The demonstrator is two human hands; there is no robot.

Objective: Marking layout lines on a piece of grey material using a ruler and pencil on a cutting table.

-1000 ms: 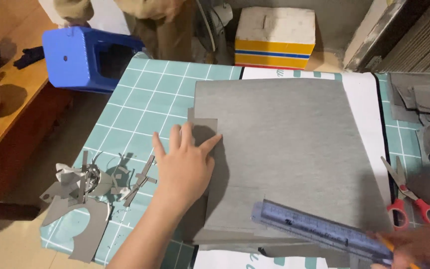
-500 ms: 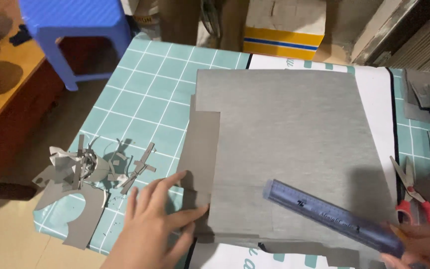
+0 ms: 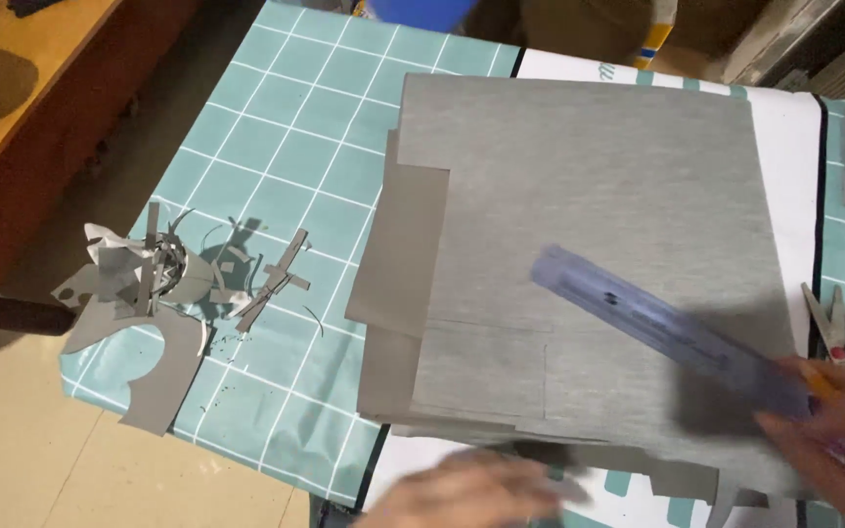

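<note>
My left hand [image 3: 471, 489] has slid off the grey sheet [image 3: 589, 254] to the surface's near edge, blurred, seemingly empty. My right hand [image 3: 833, 425] still pinches the blue ruler [image 3: 667, 328], now angled across the sheet for marking.

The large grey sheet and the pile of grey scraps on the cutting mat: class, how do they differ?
The large grey sheet lies flat and whole, a broad rectangle; the pile of grey scraps is small, cut into strips and curled pieces, heaped unevenly. The sheet carries a blue ruler; the scraps carry nothing. Both look to be the same grey material, on the teal cutting mat.
</note>
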